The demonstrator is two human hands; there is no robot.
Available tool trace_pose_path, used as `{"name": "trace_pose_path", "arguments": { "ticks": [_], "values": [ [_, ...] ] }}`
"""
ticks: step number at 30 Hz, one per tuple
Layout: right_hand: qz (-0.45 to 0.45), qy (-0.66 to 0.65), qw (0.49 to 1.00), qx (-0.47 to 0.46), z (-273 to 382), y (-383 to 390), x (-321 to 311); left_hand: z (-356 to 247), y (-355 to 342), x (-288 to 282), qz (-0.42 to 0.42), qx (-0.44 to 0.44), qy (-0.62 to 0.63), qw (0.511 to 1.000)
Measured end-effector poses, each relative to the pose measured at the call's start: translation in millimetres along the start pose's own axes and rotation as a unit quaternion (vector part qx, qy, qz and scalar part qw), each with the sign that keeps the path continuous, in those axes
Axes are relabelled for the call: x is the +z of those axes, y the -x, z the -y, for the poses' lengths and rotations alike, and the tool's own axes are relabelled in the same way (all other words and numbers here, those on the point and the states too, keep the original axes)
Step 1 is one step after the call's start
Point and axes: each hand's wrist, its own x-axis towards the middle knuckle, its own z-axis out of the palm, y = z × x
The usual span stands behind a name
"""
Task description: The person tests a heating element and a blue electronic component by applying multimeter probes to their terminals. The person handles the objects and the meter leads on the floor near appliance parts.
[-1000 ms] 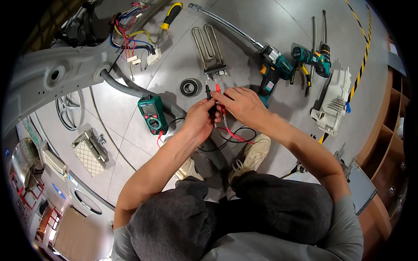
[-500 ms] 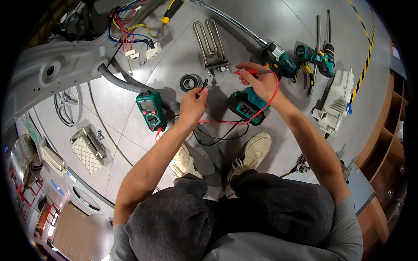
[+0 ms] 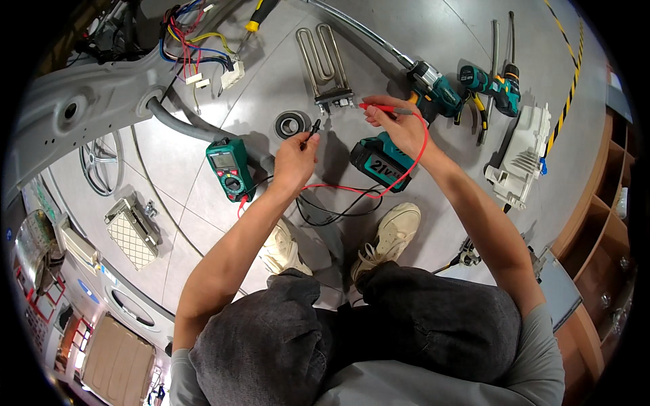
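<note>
My left hand is closed round a black test probe, its tip pointing up. My right hand pinches a red test probe, pointing left toward the terminal end of a looped metal heating element. Both probes are apart from the element, which lies on the floor ahead. Red and black leads run to a green multimeter left of my left forearm; its display is too small to read. A ring-shaped bearing lies beside my left hand. Under my right wrist is a teal and black battery tool.
An impact wrench, a drill and a white plastic housing lie right. Left are a grey metal panel, a hose, wiring, a pulley wheel and a square filter part. Shelves stand far right.
My left hand has shifted slightly left with the black probe. The red probe in my right hand sits slightly higher and farther left. The whole view has shifted a little.
</note>
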Motion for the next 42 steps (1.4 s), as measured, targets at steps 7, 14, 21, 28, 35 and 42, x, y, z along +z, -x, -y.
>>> {"name": "trace_pose_path", "arguments": {
  "ticks": [7,14,21,28,35,42],
  "values": [
    [0.014,0.032,0.999,0.005,-1.4,0.6,-1.5,1.9,0.4,0.9,-0.004,-0.008,0.003,1.0],
    [0.008,-0.001,1.0,0.0,-5.5,-0.8,1.0,3.7,0.9,-0.5,0.004,-0.018,0.017,1.0],
    [0.011,0.002,1.0,0.009,-2.9,1.2,0.8,-1.3,4.0,-1.6,0.01,-0.017,0.004,1.0],
    [0.01,0.02,1.0,0.014,0.4,2.7,1.4,-3.1,4.9,-0.9,0.005,-0.013,0.003,1.0],
    [0.012,0.022,1.0,0.007,-0.5,2.3,1.3,-3.2,4.5,-1.3,0.009,-0.016,0.004,1.0],
    [0.009,0.032,0.999,0.006,1.5,3.5,2.1,-2.5,4.1,-0.9,0.008,-0.012,0.002,1.0]
  ]
}}
